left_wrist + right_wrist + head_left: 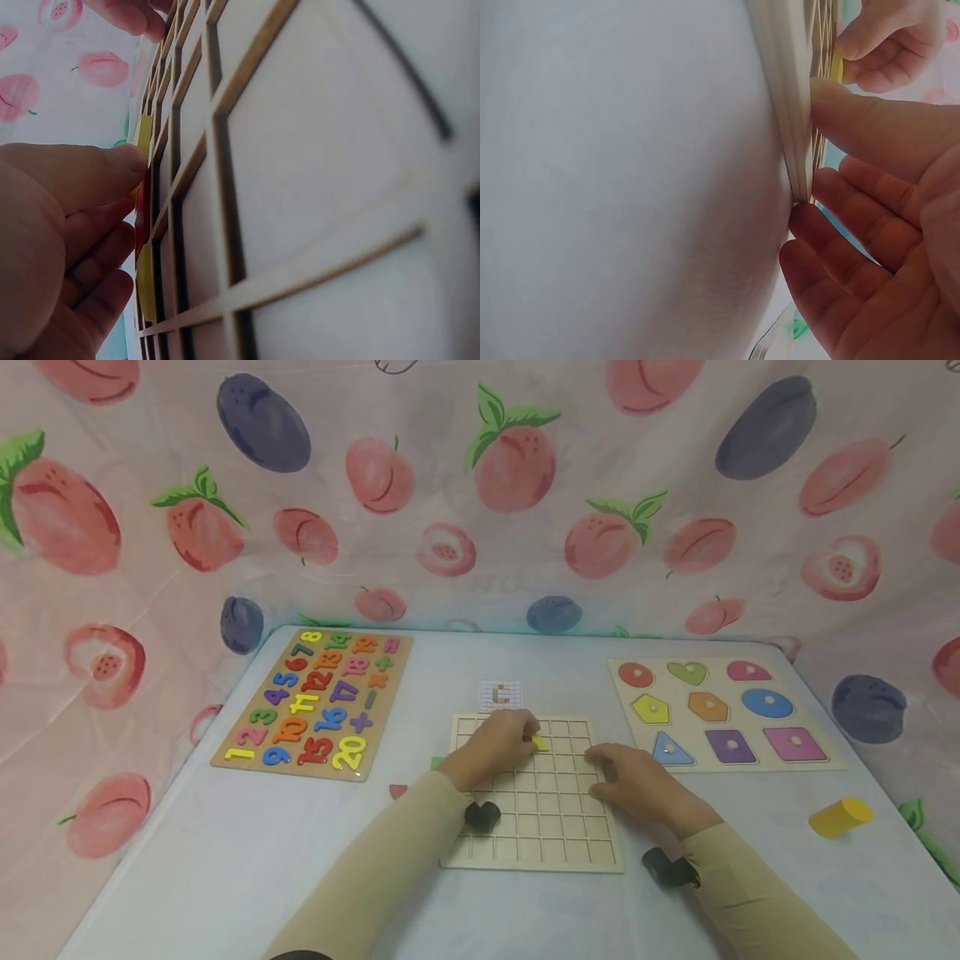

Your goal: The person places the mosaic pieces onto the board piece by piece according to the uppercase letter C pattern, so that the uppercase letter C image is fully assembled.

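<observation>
A pale wooden grid board (536,827) lies flat in the middle of the table. My left hand (525,737) is over its far rows and pinches a small yellow tile (541,742) at the board's surface. In the left wrist view the thumb (90,176) presses on the yellow tile (141,133). A red tile (142,217) and a second yellow tile (146,281) sit below it against the grid board (300,187). My right hand (606,770) rests with relaxed fingers (855,217) on the board's right edge (789,112). A small pattern card (500,695) lies just beyond the board.
A number puzzle (315,703) lies at the far left and a shape puzzle (720,714) at the far right. A yellow cylinder (840,816) lies near the right edge. Small red (397,791) and green (437,762) pieces lie left of the board. Fruit-print cloth hangs behind.
</observation>
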Action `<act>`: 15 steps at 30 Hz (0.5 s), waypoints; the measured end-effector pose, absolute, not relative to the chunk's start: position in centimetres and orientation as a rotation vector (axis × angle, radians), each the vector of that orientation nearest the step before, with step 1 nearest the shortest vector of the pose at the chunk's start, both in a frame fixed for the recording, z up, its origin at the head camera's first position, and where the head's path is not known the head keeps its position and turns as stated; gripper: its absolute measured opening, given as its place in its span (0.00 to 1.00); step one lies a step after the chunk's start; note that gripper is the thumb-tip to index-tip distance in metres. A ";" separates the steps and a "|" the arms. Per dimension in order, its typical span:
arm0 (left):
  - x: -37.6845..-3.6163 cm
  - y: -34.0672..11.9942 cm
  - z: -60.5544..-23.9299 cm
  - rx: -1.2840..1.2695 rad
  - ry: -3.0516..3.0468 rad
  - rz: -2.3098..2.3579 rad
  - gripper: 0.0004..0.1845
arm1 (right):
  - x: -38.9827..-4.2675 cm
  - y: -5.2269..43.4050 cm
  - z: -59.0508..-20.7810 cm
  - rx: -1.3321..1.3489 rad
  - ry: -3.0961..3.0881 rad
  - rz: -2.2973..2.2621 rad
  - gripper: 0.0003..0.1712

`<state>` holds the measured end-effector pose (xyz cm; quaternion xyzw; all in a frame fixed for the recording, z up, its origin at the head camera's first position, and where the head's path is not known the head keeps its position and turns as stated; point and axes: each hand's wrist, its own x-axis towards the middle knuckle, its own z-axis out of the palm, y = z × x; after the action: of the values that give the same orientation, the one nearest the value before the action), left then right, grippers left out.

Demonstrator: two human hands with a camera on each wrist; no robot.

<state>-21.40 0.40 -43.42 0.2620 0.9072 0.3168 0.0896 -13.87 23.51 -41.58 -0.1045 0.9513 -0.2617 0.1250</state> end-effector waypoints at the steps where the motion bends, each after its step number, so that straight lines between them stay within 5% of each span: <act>1: -21.4 0.4 -43.4 0.776 2.697 0.945 0.15 | -13.9 23.5 -41.6 -0.307 2.772 -0.764 0.31; 15: -21.3 0.8 -43.3 0.778 2.715 0.919 0.14 | -13.9 23.6 -41.8 -0.308 2.773 -0.779 0.31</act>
<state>-21.33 0.79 -43.29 0.2611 0.9107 0.3084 0.0856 -13.90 23.63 -41.78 -0.1054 0.9501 -0.2670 0.1220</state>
